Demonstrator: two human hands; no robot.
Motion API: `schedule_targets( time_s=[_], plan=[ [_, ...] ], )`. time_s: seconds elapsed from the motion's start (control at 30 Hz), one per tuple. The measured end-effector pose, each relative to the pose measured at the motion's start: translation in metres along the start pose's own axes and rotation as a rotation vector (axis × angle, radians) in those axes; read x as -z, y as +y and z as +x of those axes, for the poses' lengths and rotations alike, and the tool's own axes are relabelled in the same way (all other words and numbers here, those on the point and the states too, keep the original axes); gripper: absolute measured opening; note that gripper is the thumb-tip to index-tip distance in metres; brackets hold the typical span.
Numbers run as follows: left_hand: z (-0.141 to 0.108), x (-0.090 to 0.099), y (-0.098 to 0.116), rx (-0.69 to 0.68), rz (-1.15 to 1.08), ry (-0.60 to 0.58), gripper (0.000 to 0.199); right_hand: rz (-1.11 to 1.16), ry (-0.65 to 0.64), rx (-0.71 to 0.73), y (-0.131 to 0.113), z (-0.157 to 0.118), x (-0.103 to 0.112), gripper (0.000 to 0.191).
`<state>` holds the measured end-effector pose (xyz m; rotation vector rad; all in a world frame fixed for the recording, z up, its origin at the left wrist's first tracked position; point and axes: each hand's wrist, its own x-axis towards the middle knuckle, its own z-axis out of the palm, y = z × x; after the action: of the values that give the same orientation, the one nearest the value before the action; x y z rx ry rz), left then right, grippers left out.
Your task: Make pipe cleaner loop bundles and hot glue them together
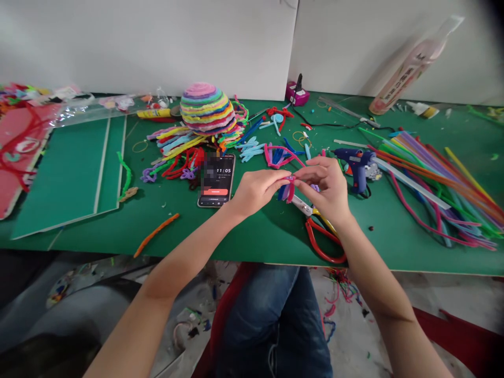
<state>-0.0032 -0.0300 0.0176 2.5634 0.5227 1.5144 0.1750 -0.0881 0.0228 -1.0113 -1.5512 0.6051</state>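
Note:
Both of my hands meet above the middle of the green table. My left hand (258, 191) pinches the left side of a small pink pipe-cleaner piece (290, 184), which has blue and pink strands hanging below it. Thumb and index finger of my right hand (325, 189) close on the same piece from the right, its other fingers loosely bent. Scissors with red handles (321, 244) lie under and beside my right hand. Left of my left hand is a phone (216, 181) with a lit screen. Blue and pink pipe cleaners (279, 156) lie just behind my hands.
A striped yarn-like ball (207, 110) stands at the back, near colourful pipe-cleaner bundles. A blue glue gun (357, 167), long pipe cleaners (444, 178) and a leaning bottle (415, 68) are on the right. Green boards (71, 168) and an orange strip (156, 234) lie left.

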Motion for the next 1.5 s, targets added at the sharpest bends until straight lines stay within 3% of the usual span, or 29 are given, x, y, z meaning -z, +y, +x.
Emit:
schedule_targets(
  time_s=[0.2, 0.43, 0.7, 0.83, 0.97, 1.13, 1.37, 1.5],
  plan=[
    [-0.004, -0.0029, -0.003, -0.051, 0.062, 0.014, 0.013, -0.117, -0.04, -0.001, -0.0005, -0.0003, 0.0009, 0.032],
    [-0.0043, -0.0008, -0.0027, 0.07, 0.062, -0.071, 0.016, -0.103, -0.036, 0.028, -0.0011, -0.0007, 0.0013, 0.032],
    [-0.0041, -0.0029, -0.001, 0.092, -0.03, -0.053, 0.015, -0.254, 0.004, 0.071, -0.0058, 0.0008, -0.0026, 0.026],
    [-0.0036, -0.0024, 0.0009, 0.031, -0.006, -0.04, 0.014, -0.143, -0.022, 0.098, -0.0041, 0.0019, -0.0022, 0.033],
    [-0.0042, -0.0024, 0.0009, -0.006, 0.004, -0.052, 0.013, -0.056, -0.079, 0.033, 0.0003, 0.0025, -0.0004, 0.033],
    [-0.0052, -0.0032, 0.0014, -0.028, 0.081, -0.046, 0.016, -0.072, -0.047, 0.028, 0.0012, 0.003, -0.0022, 0.034],
    [-0.004, -0.0027, 0.0048, 0.042, 0.056, -0.085, 0.016, -0.164, -0.042, 0.042, -0.0015, 0.0028, -0.0021, 0.031],
    [0.0027, 0.0004, 0.0043, 0.212, -0.022, -0.011, 0.012, -0.213, 0.031, 0.071, -0.0022, 0.0058, 0.0048, 0.04]
  ],
)
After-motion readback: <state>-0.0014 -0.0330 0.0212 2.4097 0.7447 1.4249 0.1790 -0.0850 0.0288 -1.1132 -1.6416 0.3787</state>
